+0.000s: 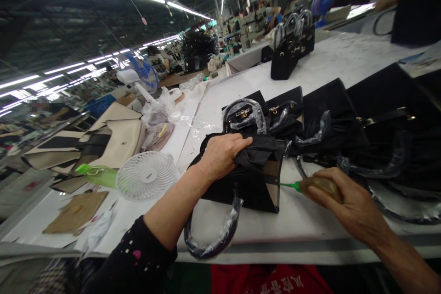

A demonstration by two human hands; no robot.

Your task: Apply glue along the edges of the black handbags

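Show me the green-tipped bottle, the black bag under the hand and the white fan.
green-tipped bottle [321, 185]: head view, its body.
black bag [246, 190]: head view, lower panel.
white fan [146, 175]: head view, grille centre.

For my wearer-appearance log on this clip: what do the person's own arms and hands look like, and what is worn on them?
No gloves, rings or watch show on either hand. Behind the left hand the forearm is uncovered up to a black sleeve speckled with small pink, white and yellow dots. The right hand and right forearm show no sleeve within the picture.
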